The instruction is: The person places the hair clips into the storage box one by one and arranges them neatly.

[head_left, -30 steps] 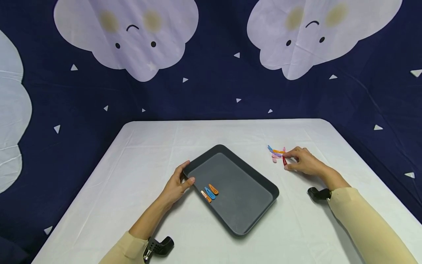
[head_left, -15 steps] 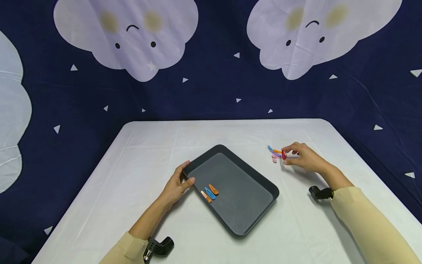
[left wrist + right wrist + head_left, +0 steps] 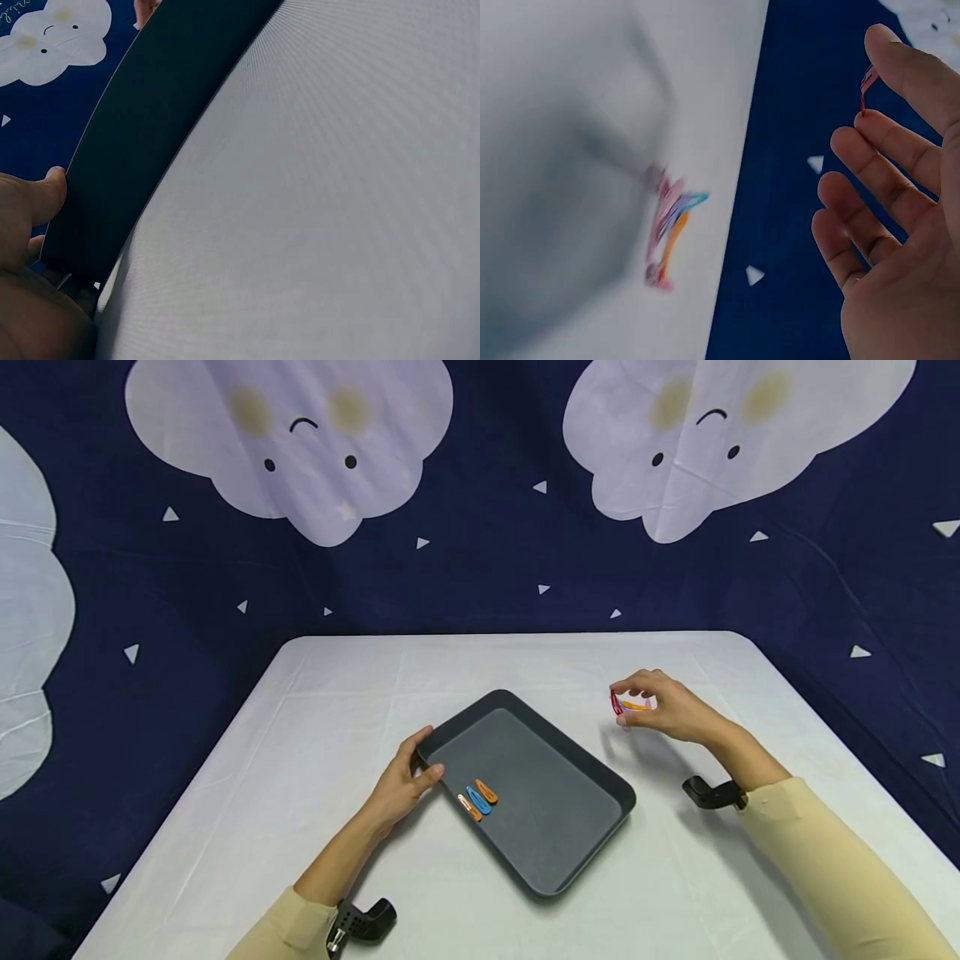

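Note:
My right hand (image 3: 669, 706) pinches a red snap hair clip (image 3: 615, 702) between thumb and fingertips, raised above the table. In the right wrist view that red clip shows edge-on between thumb and forefinger. Below and behind this hand lies a small pile of hair clips (image 3: 671, 232) in pink, purple, blue and orange, partly hidden in the head view. My left hand (image 3: 401, 787) grips the left corner of a dark grey tray (image 3: 555, 785), its thumb over the rim. Inside the tray, near its lower left wall, an orange clip (image 3: 486, 791), a blue clip (image 3: 477, 800) and another orange clip (image 3: 469, 807) lie side by side.
The tray stands at an angle on a table with a white cloth (image 3: 337, 693). Behind the table's far edge hangs a dark blue curtain (image 3: 480, 577) with clouds and small white triangles. A black wrist camera (image 3: 367, 922) sits under the left forearm.
My right hand has lifted the red clip from the pile and moved it left and up, away from the cloth. The left hand and the tray have stayed in place.

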The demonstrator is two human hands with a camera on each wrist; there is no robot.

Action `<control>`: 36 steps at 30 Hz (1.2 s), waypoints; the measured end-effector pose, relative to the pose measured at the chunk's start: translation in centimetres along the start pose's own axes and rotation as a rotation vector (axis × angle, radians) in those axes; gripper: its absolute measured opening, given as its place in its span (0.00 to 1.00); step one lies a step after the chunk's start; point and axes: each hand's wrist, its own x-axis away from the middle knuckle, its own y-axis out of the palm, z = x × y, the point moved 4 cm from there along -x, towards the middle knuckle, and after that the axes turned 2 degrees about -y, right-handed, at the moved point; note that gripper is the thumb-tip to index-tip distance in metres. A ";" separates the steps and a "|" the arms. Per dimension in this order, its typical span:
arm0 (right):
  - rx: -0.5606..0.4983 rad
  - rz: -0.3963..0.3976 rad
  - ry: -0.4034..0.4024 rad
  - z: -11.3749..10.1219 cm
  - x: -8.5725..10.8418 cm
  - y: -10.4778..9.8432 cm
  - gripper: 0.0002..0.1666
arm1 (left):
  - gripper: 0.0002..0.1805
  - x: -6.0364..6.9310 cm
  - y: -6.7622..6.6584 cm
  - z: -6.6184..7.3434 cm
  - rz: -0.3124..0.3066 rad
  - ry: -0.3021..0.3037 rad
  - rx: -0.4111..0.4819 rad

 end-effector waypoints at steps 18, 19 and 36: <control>-0.060 -0.086 -0.134 -6.2 -2.6 2.9 0.30 | 0.37 0.0 0.0 0.0 -0.003 0.002 -0.010; -0.060 -0.091 -0.144 -6.5 -2.7 3.2 0.30 | 0.37 0.1 0.0 0.0 -0.003 0.002 -0.010; -0.056 -0.252 -0.233 -10.5 -4.7 8.0 0.30 | 0.36 0.2 0.0 0.1 0.009 0.008 0.006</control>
